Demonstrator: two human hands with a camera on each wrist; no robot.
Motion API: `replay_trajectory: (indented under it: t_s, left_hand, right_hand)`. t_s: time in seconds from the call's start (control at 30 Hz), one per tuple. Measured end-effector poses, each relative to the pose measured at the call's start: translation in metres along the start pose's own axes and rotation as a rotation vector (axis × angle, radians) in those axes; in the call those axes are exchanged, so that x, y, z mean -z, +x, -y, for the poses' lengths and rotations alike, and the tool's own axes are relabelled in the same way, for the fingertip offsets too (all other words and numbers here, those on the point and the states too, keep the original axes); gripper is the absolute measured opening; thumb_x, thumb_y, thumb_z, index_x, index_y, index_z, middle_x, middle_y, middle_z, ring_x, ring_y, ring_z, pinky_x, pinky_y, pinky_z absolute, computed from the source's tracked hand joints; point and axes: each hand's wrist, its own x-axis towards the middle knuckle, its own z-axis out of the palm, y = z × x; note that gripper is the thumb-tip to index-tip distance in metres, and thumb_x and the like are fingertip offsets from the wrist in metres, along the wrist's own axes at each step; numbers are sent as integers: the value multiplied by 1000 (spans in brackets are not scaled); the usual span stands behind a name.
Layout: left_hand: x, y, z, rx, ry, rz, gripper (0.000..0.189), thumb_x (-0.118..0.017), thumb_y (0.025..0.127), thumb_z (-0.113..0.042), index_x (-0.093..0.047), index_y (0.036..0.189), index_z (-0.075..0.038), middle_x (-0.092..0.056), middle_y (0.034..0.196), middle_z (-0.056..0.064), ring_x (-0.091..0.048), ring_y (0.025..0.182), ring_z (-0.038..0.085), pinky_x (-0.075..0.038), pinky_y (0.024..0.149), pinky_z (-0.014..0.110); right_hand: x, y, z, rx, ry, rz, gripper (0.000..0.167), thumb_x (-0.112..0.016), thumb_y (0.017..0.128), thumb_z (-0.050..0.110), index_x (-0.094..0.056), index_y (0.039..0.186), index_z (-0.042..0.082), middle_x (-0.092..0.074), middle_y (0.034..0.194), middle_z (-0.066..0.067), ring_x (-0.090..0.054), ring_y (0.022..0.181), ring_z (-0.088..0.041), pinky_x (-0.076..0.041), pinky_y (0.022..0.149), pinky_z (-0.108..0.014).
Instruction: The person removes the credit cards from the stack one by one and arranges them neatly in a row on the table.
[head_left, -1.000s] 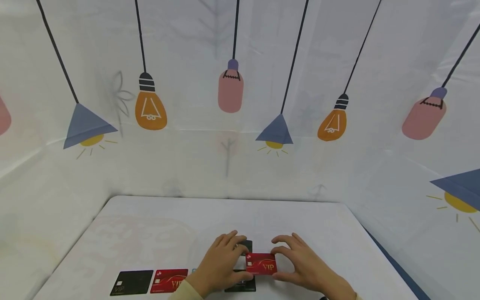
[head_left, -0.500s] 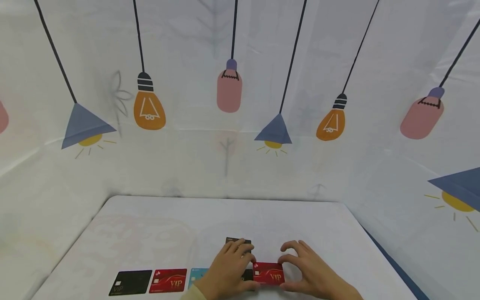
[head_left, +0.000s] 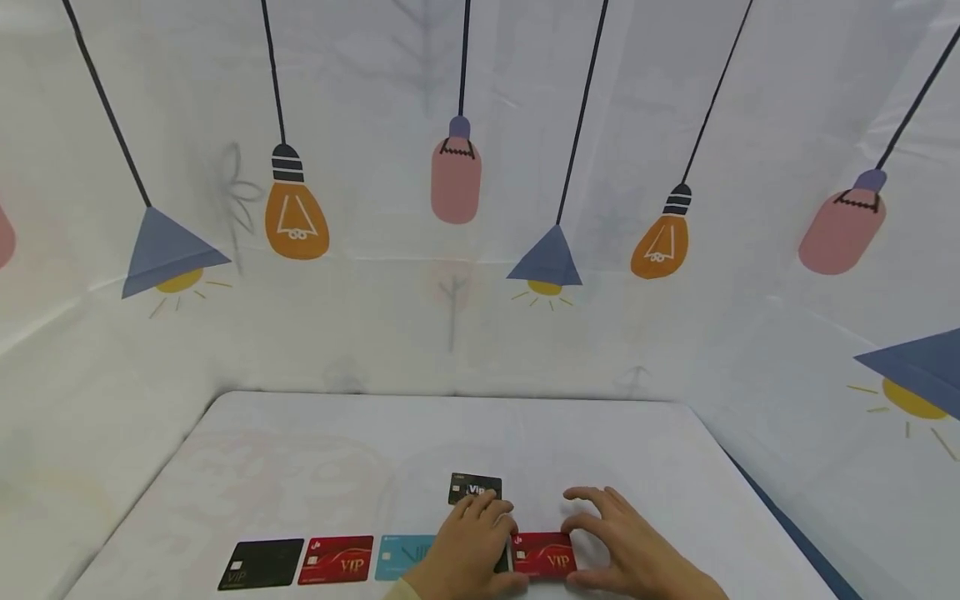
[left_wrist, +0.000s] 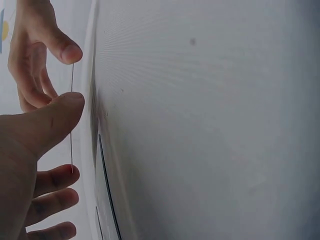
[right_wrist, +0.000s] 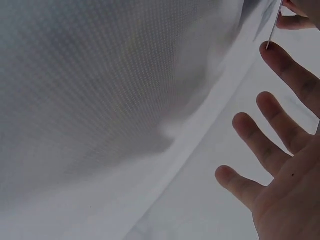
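A red VIP card [head_left: 543, 556] is held between both hands near the front of the table. My left hand [head_left: 467, 552] pinches its left edge between thumb and index finger; my right hand [head_left: 633, 546] pinches its right edge likewise. In the left wrist view the card [left_wrist: 71, 147] shows edge-on, apart from the tabletop. The other fingers of my right hand [right_wrist: 287, 170] spread out in the right wrist view. A dark card [head_left: 501, 563] lies mostly hidden under my left hand. Just beyond that hand is a black Vip card [head_left: 475, 481], its lower edge partly covered.
To the left, a black card [head_left: 261, 565], another red VIP card [head_left: 336, 559] and a light blue card [head_left: 402, 553] lie in a row on the white table [head_left: 360, 450]. White cloth walls [head_left: 375, 325] printed with lamps surround it.
Both hands have moved the red card to the right and nearer to the person. The blue card and the black card at the back have come more into sight.
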Motion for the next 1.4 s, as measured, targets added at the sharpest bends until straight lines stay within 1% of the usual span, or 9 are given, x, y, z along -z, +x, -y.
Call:
replay_trajectory:
  t_s: [0.17,0.37,0.47,0.57,0.7,0.83,1.07,1.27,1.4]
  left_hand:
    - [-2,3,-2,19,11,11,66,-65,82,-74,-68,120,-21,-59,140,-6,-49,135,23,-41,112,51]
    - [-2,3,-3,6,34,16,62,-66,83,-73,-71,117,-21,-60,138,-5,-50,133,23,-42,111,50]
    - [-2,3,-3,2,29,20,61,-66,84,-72,-72,117,-21,-60,138,-4,-50,133,23,-43,111,49]
    - [-2,3,-2,-4,16,25,60,-65,85,-71,-72,118,-21,-59,138,-4,-50,133,23,-43,111,49]
    - [-2,3,0,-9,8,25,59,-65,86,-70,-72,119,-22,-59,139,-4,-50,133,23,-43,111,50]
    - [-3,3,0,-13,10,12,58,-65,86,-71,-72,118,-23,-59,138,-4,-50,132,23,-43,110,50]
    - [-5,2,0,-9,10,1,59,-65,85,-72,-73,118,-24,-60,137,-4,-51,132,24,-44,109,50]
    - [-5,2,-1,-8,7,1,58,-64,86,-71,-72,118,-24,-60,137,-4,-51,132,23,-44,110,50]
    - [-5,1,0,-18,5,-11,59,-65,86,-71,-71,121,-24,-60,137,-4,-51,131,23,-44,109,50]
  right_hand:
    - [-4,-1,-3,7,-7,-14,45,-71,79,72,-62,116,48,-53,142,7,-52,120,-19,-54,93,-57]
    - [-5,-1,-2,-27,24,33,44,-73,78,69,-63,115,46,-53,143,6,-49,125,-22,-51,96,-60]
    - [-5,-1,-1,-43,30,55,45,-73,79,69,-63,115,46,-53,144,7,-48,126,-22,-50,96,-62]
    - [-6,-2,-1,-39,20,62,45,-71,80,69,-62,117,46,-52,144,8,-48,126,-21,-50,97,-62]
    - [-7,-4,-2,-28,11,53,46,-70,81,70,-61,118,45,-52,144,8,-48,126,-20,-50,98,-62]
    - [-7,-4,0,-46,25,57,47,-72,78,70,-61,118,47,-52,144,8,-47,126,-21,-49,97,-64]
    - [-8,-5,0,-47,22,47,47,-71,79,70,-61,118,46,-52,143,9,-47,126,-20,-49,97,-63]
    - [-10,-5,0,-18,-19,4,40,-67,84,69,-62,116,46,-55,141,10,-50,122,-16,-52,95,-59]
    - [-11,-4,0,-24,-33,-9,36,-65,87,69,-62,114,46,-56,140,10,-51,121,-16,-53,95,-58]
